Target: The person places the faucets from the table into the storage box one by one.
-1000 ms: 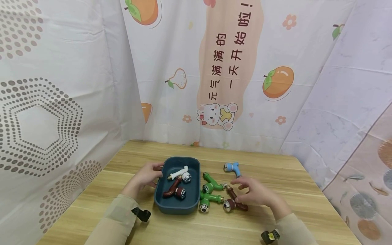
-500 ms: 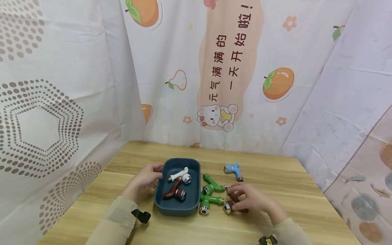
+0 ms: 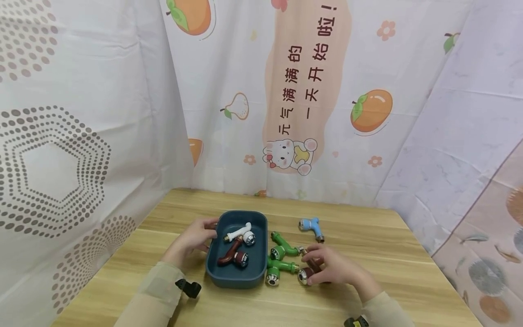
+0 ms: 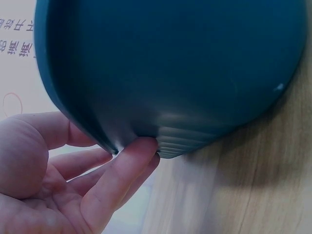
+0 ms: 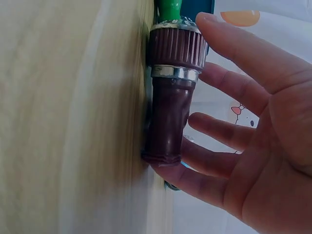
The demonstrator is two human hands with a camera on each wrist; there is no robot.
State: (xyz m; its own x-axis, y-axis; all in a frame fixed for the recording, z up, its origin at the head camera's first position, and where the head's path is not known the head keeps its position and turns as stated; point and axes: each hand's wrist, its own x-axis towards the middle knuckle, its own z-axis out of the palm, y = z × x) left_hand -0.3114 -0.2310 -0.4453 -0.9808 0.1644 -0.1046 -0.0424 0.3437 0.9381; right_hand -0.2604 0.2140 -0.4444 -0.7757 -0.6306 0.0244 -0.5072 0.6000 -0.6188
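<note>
At the left, my left hand (image 3: 196,236) holds the rim of a dark blue plastic box (image 3: 237,280), with fingertips (image 4: 139,148) against its wall. Inside lie a white tap (image 3: 237,232) and a dark red tap (image 3: 229,255). My right hand (image 3: 333,268) has its fingers curled round a brown tap (image 3: 313,265) lying on the table. The right wrist view shows the ribbed knob of this brown tap (image 5: 176,48) near the thumb tip; the far side of the tap is hidden.
Two green taps (image 3: 288,247) lie between the box and the brown tap, close to the box's right wall. A light blue tap (image 3: 313,227) lies farther back on the wooden table (image 3: 355,222). Printed curtains (image 3: 245,68) hang behind and at the sides.
My right hand has moved down and slightly left onto the brown tap, and its fingers have closed round it. The left hand and the box stay in place.
</note>
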